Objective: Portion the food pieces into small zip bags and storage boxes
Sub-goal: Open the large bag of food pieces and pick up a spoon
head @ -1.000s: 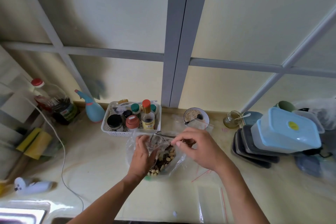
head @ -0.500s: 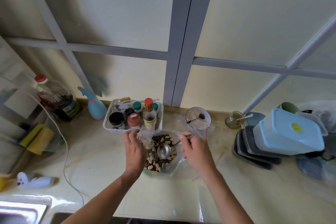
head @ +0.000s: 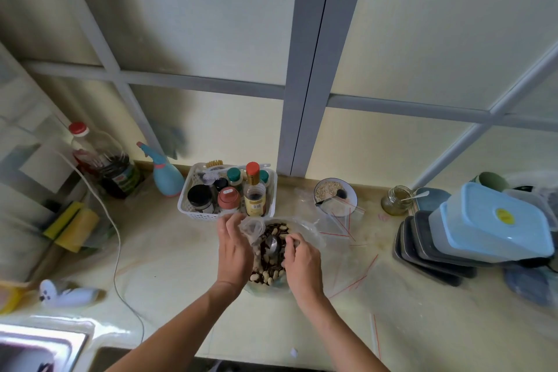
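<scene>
— Clear plastic, was that what the left hand (head: 235,246) had?

— Yes. Its fingers pinched a small zip bag (head: 251,227), holding the mouth up and open just above the far left edge of the bowl (head: 265,286).

— And the food?

— Pale nuts mixed with dark striped seeds (head: 268,266) filled the bowl, which sat on the counter (head: 169,254) between both wrists, in front of the white basket (head: 193,214) of spice jars and bottles.

— What about the right hand (head: 302,260)?

— Curled over the bowl's right side, gripping the handle of a metal spoon (head: 273,243). The spoon's bowl lay among the nuts, near the bag's mouth. I could not tell whether anything sat in it.

— Any other bags?

— Several flat ones with red seal lines (head: 344,223) lay on the counter to the right, near a white bowl of grains (head: 335,195) and a small glass jar (head: 397,200).

— Boxes?

— A light blue lidded box (head: 489,220) rested on a stack of dark trays (head: 434,254) at the far right, well apart from the hands.
</scene>
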Motion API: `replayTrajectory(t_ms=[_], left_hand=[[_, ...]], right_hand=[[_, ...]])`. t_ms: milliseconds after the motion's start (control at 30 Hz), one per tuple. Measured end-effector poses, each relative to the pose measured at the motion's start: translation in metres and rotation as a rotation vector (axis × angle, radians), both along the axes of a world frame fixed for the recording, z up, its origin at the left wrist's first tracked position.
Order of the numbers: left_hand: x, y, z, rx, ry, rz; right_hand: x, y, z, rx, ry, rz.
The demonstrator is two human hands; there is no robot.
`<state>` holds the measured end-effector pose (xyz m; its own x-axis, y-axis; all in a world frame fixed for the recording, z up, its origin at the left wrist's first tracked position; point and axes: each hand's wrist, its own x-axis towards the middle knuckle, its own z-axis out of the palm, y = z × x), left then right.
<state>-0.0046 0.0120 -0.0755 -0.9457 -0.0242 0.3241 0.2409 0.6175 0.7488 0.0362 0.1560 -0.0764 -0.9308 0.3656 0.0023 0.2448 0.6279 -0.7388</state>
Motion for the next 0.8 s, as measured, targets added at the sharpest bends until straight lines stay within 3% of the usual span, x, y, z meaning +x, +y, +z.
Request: replayTrajectory(t_ms=[267, 467, 633, 800], left_hand=[[0.027, -0.005, -0.003, -0.088, 0.009, -0.282], [0.026, -0.006, -0.010, 0.013, -0.106, -0.210], [0.024, -0.006, -0.007, 0.033, -0.122, -0.195], [0.020, -0.005, -0.010, 0.027, -0.132, -0.205]], right_hand=[[-0.013, -0.003, -0.001, -0.164, -0.096, -0.063], [-0.022, 0.004, -0.006, -0.399, -0.248, -0.134], [-0.022, 0.010, 0.009, -0.636, -0.242, -0.279], [-0.017, 0.026, 0.032, -0.537, -0.198, -0.323]])
